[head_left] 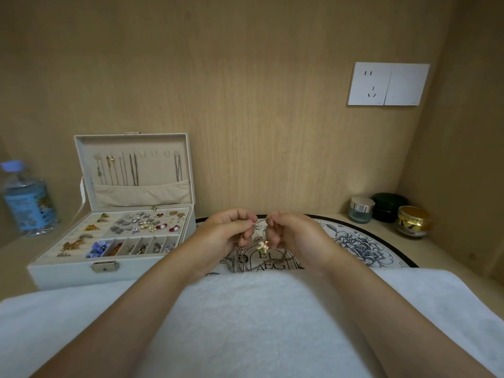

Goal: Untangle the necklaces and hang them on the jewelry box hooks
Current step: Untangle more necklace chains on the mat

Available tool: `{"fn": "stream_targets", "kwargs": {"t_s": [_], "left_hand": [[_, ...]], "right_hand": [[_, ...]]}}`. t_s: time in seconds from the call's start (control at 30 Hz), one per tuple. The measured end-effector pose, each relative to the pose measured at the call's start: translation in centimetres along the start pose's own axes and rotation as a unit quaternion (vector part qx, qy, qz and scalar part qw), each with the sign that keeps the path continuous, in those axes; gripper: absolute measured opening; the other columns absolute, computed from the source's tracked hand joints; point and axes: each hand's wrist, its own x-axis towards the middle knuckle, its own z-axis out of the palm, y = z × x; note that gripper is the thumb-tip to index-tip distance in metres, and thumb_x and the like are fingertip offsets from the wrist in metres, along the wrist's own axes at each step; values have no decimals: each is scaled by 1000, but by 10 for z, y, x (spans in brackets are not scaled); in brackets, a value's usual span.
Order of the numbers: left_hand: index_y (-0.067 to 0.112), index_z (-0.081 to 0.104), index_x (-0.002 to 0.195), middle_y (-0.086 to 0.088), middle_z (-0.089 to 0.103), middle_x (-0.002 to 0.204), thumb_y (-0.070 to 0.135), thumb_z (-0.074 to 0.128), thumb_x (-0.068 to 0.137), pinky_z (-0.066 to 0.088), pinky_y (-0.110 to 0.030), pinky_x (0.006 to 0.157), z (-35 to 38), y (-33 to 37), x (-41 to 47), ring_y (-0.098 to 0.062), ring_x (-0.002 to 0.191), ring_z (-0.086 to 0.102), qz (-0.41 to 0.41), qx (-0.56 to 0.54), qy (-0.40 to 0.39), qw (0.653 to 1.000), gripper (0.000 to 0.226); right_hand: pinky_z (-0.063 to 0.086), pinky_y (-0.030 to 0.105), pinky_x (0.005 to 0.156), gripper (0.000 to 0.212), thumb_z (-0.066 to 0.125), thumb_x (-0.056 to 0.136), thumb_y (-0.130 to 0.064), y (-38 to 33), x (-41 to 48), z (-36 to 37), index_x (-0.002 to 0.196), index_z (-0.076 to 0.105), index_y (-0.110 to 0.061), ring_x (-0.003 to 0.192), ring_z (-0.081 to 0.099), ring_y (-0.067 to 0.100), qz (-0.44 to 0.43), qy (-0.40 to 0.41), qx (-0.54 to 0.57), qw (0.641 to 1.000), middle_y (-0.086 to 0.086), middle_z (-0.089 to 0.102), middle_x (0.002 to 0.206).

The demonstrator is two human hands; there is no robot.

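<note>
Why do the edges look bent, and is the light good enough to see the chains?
Head view: the wide-angle lens bows the edges, so the water bottle leans and the wall socket looks skewed; the light is dim and warm, darker in the right corner; the tangled necklaces pinched by the left hand and right hand look soft, single links unreadable.

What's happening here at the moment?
A person is working on a tangle of necklaces above the printed mat, left hand and right hand each pinching chain. A small gold pendant hangs between them. The jewelry box stands open to the left; several chains hang from its lid hooks, some hooks free.
</note>
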Motion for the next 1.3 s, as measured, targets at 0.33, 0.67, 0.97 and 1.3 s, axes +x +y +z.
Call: {"fn": "stream_targets", "kwargs": {"t_s": [0.33,0.67,0.97,1.3], "left_hand": [[12,67,105,-2,55,75,9,57,96,35,-27,51,3,-5,-2,-9,49,33,-70,41,10,997,13],[17,66,103,-3,63,73,9,68,88,27,-24,46,-1,-2,-1,-11,52,42,-85,145,36,985,17],[15,55,109,-6,63,77,11,47,100,34,-25,47,-7,0,-5,-25,70,62,-127,15,-17,992,13],[7,59,117,-17,71,104,-5,53,94,40,-23,44,-8,1,-7,-21,64,63,-124,57,-30,990,27]], "right_hand": [[38,34,63,36,66,89,4,8,4,-8,68,47,-17,62,40,19,-51,163,-74,983,0,43,60],[50,27,56,30,55,96,4,6,5,-4,79,39,-15,54,54,19,-23,127,14,992,7,56,54],[32,24,46,23,60,95,-7,-3,-5,-9,76,48,-10,46,29,12,-23,72,-55,996,-4,34,52],[30,13,40,16,56,101,-21,-3,-8,-8,89,58,-10,38,34,1,-35,94,-189,977,11,68,77]]}}
